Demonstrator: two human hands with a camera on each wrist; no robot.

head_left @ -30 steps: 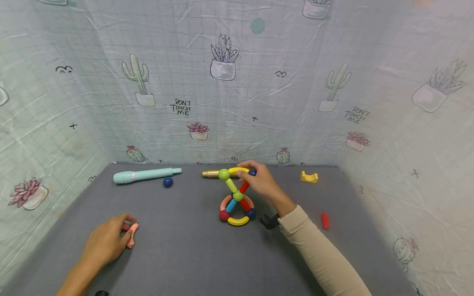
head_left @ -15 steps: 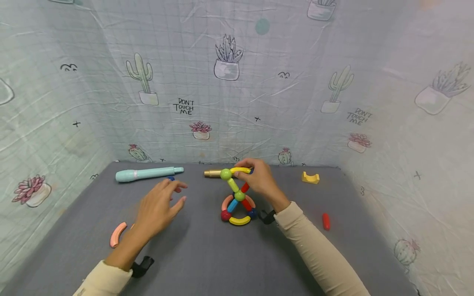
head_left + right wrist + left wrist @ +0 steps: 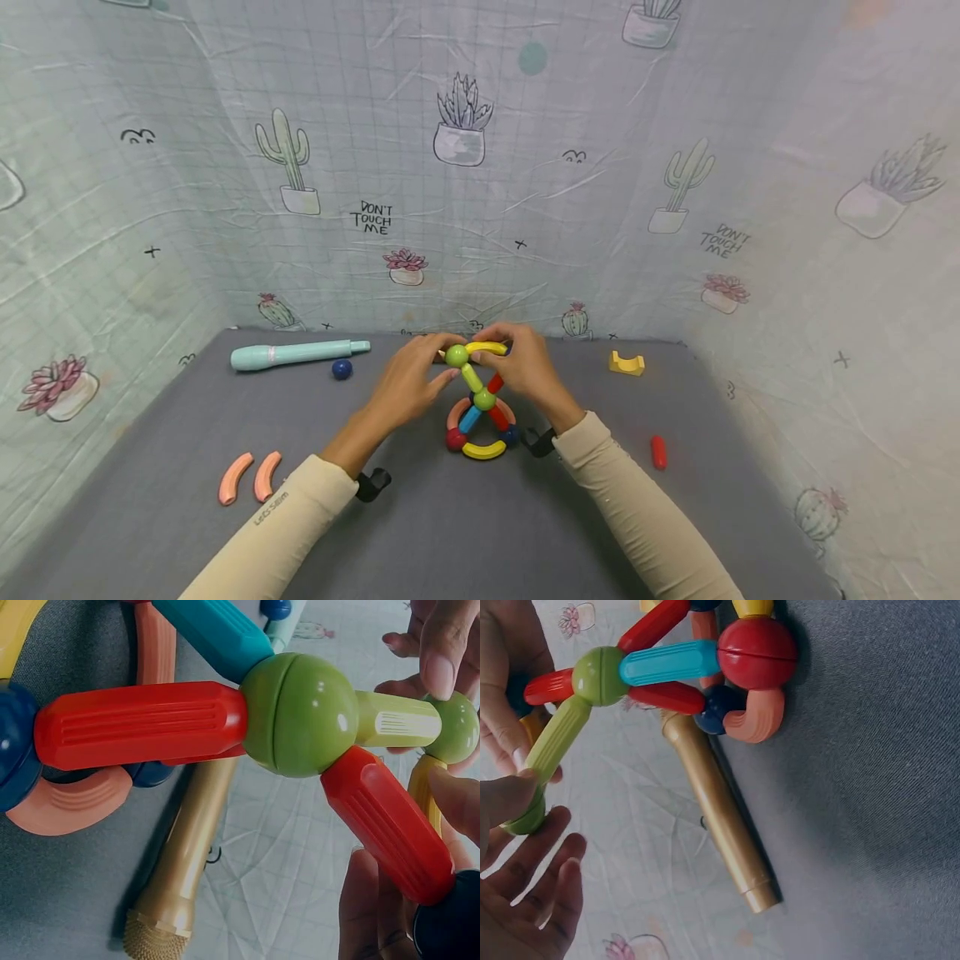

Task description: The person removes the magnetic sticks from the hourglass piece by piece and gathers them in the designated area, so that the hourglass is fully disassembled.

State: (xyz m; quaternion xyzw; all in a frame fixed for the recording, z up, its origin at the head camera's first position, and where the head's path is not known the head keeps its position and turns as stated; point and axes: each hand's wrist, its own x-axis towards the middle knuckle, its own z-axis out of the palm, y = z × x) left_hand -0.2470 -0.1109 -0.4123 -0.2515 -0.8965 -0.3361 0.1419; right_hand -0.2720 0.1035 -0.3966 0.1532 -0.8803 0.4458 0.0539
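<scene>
Behind the toy frame (image 3: 484, 400) — gold microphone (image 3: 716, 802), blue ball (image 3: 342, 369) farther left.

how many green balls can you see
2: the middle green ball, where the straight rods meet, and the upper green ball, at the left hand. Others could be hidden.

I see the structure (image 3: 484, 400) on the table (image 3: 420, 525) before a microphone (image 3: 716, 810), two loose rods (image 3: 266, 477) left, one rod (image 3: 658, 452) right.

Left hand (image 3: 405, 381) holding upper green ball (image 3: 457, 357), right hand (image 3: 529, 364) pinching yellow curved rod (image 3: 489, 347), frame centre, two pink curved pieces (image 3: 235, 479) lower left
</scene>
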